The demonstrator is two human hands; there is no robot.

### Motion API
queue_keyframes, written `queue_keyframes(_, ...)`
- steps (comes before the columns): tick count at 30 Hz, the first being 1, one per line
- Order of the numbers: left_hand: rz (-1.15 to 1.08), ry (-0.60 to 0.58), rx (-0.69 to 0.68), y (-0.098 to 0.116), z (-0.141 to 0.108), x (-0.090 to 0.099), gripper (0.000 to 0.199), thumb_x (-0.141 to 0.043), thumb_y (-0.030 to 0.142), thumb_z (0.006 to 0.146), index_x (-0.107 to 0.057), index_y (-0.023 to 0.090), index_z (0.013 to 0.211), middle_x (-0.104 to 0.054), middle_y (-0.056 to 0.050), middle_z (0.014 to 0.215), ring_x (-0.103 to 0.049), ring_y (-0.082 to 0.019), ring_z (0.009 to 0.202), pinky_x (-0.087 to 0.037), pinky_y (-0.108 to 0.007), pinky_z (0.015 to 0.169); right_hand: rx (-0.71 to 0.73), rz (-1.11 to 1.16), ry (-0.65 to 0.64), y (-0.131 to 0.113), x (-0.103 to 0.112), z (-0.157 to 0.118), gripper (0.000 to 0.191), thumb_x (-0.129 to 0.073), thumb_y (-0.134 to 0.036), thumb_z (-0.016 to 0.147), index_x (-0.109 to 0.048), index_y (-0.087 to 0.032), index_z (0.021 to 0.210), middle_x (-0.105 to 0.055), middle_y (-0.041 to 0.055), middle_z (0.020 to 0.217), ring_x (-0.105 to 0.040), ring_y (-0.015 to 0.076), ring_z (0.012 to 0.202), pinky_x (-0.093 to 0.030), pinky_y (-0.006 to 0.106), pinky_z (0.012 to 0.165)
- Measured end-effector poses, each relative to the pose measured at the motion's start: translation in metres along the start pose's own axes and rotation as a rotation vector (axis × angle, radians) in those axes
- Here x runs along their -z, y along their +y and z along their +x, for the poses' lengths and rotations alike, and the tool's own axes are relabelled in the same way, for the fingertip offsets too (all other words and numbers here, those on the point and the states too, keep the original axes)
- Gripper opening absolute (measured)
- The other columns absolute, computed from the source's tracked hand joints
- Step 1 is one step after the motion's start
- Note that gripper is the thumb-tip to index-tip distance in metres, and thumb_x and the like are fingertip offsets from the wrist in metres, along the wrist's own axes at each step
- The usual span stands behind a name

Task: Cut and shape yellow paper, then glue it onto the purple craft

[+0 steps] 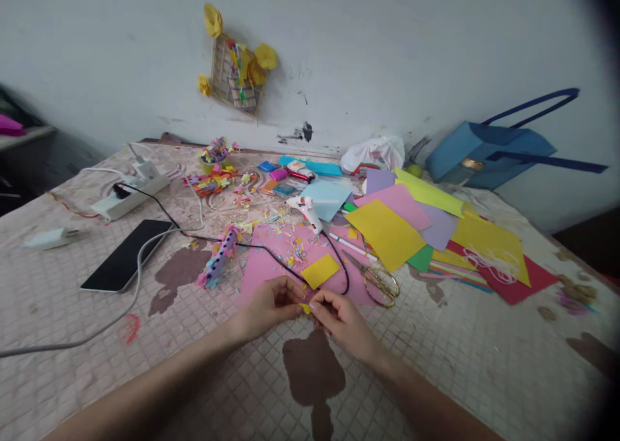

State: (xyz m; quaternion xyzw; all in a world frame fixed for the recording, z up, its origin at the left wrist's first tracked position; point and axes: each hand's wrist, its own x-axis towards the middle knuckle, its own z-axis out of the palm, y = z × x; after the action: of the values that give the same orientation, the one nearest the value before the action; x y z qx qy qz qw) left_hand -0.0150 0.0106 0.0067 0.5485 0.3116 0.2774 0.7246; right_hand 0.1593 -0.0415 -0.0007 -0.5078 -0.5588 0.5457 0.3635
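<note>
Between my fingertips is a small piece of yellow paper [307, 308], mostly hidden by the fingers. My left hand [277, 304] pinches it from the left, and my right hand [338, 317] pinches it from the right. Just beyond the hands, a yellow paper square [320, 272] lies on a pink sheet [256, 260] strewn with paper scraps. A white glue gun [306, 212] rests at that sheet's far edge, its black cord looping down near my right hand. Gold-handled scissors [380, 283] lie to the right, open.
A decorated paper roll [220, 258], phone [126, 255] and power strip [130, 195] are on the left. Coloured sheets [387, 233] and white string [491, 265] spread across the right. A blue bag [484, 153] stands by the wall. Cords cross the left side.
</note>
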Motion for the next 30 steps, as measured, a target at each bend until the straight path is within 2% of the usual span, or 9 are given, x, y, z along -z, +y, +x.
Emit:
queue_keyframes(4, 0.101, 0.066, -0.015, 0.007, -0.007, 0.004, 0.028, -0.071, 0.028, 0.067, -0.054, 0.013, 0.083, -0.057, -0.001, 0.073, -0.053, -0.01, 0.065, -0.041, -0.023, 0.06, 0.091, -0.076, 0.115, -0.008, 0.015, 0.005, 0.026, -0.048, -0.042, 0.085, -0.053, -0.018, 0.076, -0.05, -0.001, 0.064, -0.047, 0.0121, 0.057, -0.038, 0.023, 0.051)
queue_keyframes(8, 0.215, 0.134, -0.052, 0.016, -0.023, 0.013, 0.022, -0.067, 0.028, 0.071, -0.054, 0.014, 0.082, -0.056, 0.0, 0.073, -0.051, -0.009, 0.063, -0.04, -0.022, 0.058, 0.237, -0.295, 0.248, -0.02, 0.044, 0.026, 0.022, -0.048, -0.038, 0.085, -0.055, -0.019, 0.078, -0.054, 0.0007, 0.066, -0.052, 0.0153, 0.063, -0.04, 0.026, 0.057)
queue_keyframes(10, 0.273, 0.163, -0.056, 0.019, -0.032, 0.018, 0.019, -0.065, 0.027, 0.072, -0.054, 0.014, 0.079, -0.055, 0.0, 0.072, -0.049, -0.009, 0.061, -0.039, -0.021, 0.057, 0.316, -0.456, 0.288, -0.025, 0.059, 0.042, 0.019, -0.049, -0.036, 0.084, -0.056, -0.019, 0.08, -0.058, 0.0023, 0.073, -0.053, 0.0162, 0.065, -0.041, 0.027, 0.059)
queue_keyframes(13, 0.37, 0.217, -0.048, 0.021, -0.045, 0.024, 0.015, -0.062, 0.026, 0.074, -0.053, 0.014, 0.078, -0.054, 0.0, 0.071, -0.048, -0.009, 0.061, -0.04, -0.022, 0.057, 0.397, -0.679, 0.353, -0.028, 0.074, 0.074, 0.016, -0.05, -0.033, 0.083, -0.056, -0.02, 0.09, -0.06, 0.0059, 0.088, -0.055, 0.0194, 0.078, -0.044, 0.03, 0.067)
queue_keyframes(16, 0.441, 0.293, -0.049, 0.022, -0.055, 0.029, 0.013, -0.06, 0.026, 0.075, -0.053, 0.015, 0.077, -0.054, 0.0, 0.071, -0.05, -0.01, 0.063, -0.041, -0.023, 0.059, 0.456, -0.903, 0.424, -0.025, 0.082, 0.111, 0.029, -0.056, -0.031, 0.078, -0.054, -0.016, 0.102, -0.058, 0.011, 0.097, -0.053, 0.024, 0.093, -0.043, 0.035, 0.078)
queue_keyframes(19, 0.476, 0.364, -0.062, 0.024, -0.063, 0.035, 0.012, -0.059, 0.026, 0.075, -0.053, 0.016, 0.076, -0.056, -0.001, 0.073, -0.052, -0.012, 0.065, -0.042, -0.023, 0.06, 0.448, -0.954, 0.42, -0.019, 0.083, 0.142, 0.037, -0.061, -0.031, 0.073, -0.054, -0.013, 0.105, -0.058, 0.0145, 0.1, -0.052, 0.0272, 0.097, -0.04, 0.039, 0.084)
queue_keyframes(22, 0.496, 0.427, -0.07, 0.027, -0.072, 0.048, 0.012, -0.059, 0.027, 0.076, -0.055, 0.016, 0.079, -0.058, -0.001, 0.073, -0.054, -0.013, 0.067, -0.044, -0.025, 0.062, 0.425, -0.976, 0.391, -0.014, 0.081, 0.162, 0.035, -0.061, -0.033, 0.073, -0.057, -0.012, 0.1, -0.062, 0.0132, 0.092, -0.054, 0.0269, 0.09, -0.041, 0.037, 0.079)
queue_keyframes(30, 0.492, 0.652, -0.096, 0.039, -0.088, 0.096, 0.019, -0.066, 0.03, 0.07, -0.057, 0.017, 0.081, -0.06, -0.001, 0.076, -0.057, -0.014, 0.07, -0.047, -0.026, 0.065, 0.399, -0.983, 0.312, -0.017, 0.077, 0.182, 0.021, -0.059, -0.034, 0.074, -0.063, -0.013, 0.076, -0.066, 0.0108, 0.074, -0.057, 0.0215, 0.067, -0.037, 0.029, 0.06)
